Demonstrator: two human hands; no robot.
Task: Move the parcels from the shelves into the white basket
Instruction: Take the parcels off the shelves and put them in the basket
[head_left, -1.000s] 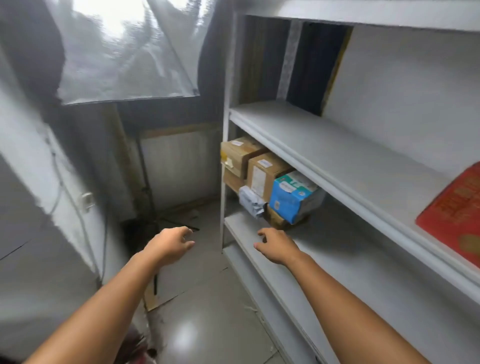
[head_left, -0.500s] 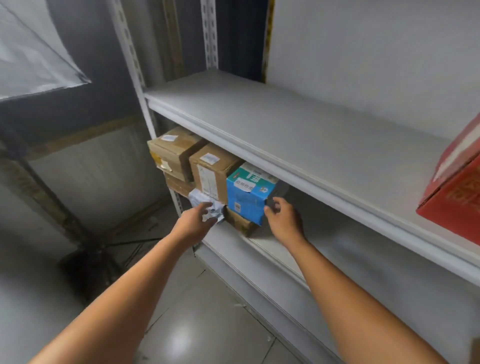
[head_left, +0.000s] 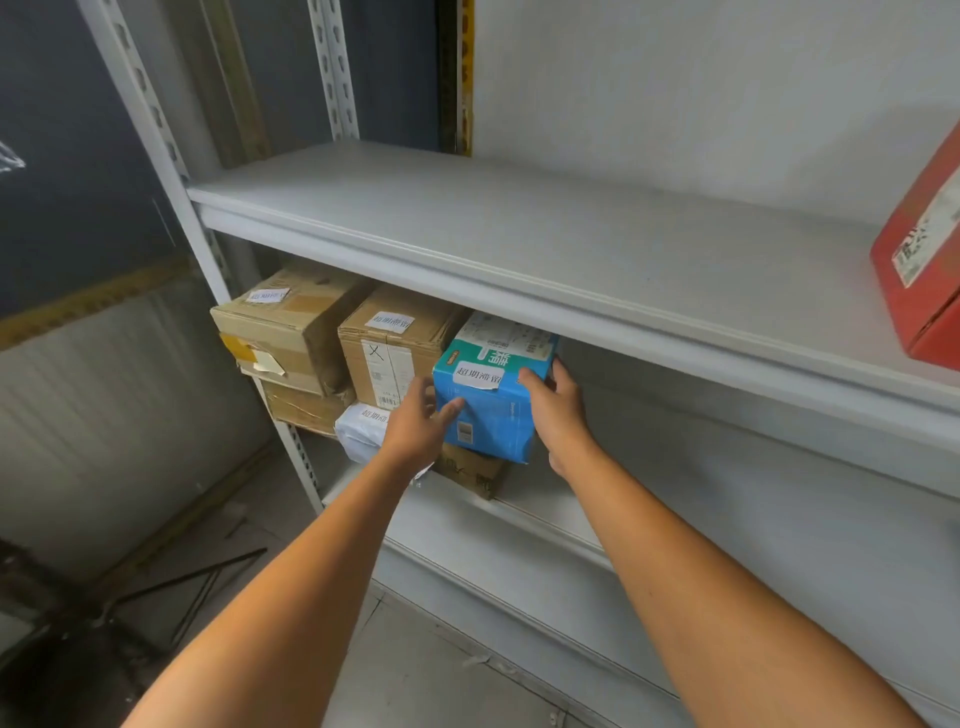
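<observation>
Reaching forward with both bare arms, from the bottom corners of the view up to the lower shelf (head_left: 545, 506) of a grey metal rack. Holding the left side of a blue box (head_left: 488, 415) with the left hand (head_left: 413, 434), thumb laid on the front face and fingers going behind the left edge. Clasping the right side of the same box with the right hand (head_left: 558, 410), thumb on the upper front edge beside a white label and fingers curled round the right corner. Clamped on the box from two sides, hands apart with the box between them.

Sits at the right end of a row of parcels, directly under the upper shelf (head_left: 519, 234). Bottom directly over a small brown box (head_left: 470, 475); cannot tell whether touching it or lifted. Just left of the blue box, a tall brown box (head_left: 395, 348). Further left, a wide brown box (head_left: 280, 332) stacked on a flat brown box (head_left: 304, 408). In front of the tall one, partly hidden by the left wrist, a white soft parcel (head_left: 358, 431).

On the upper shelf at the far right, well apart from the hands, a red box (head_left: 924, 270), cut by the edge of the view. Behind the rack, a pale wall (head_left: 675, 78). Below, a shiny grey floor (head_left: 415, 665), and at the left a black stand (head_left: 182, 577) with thin legs.
</observation>
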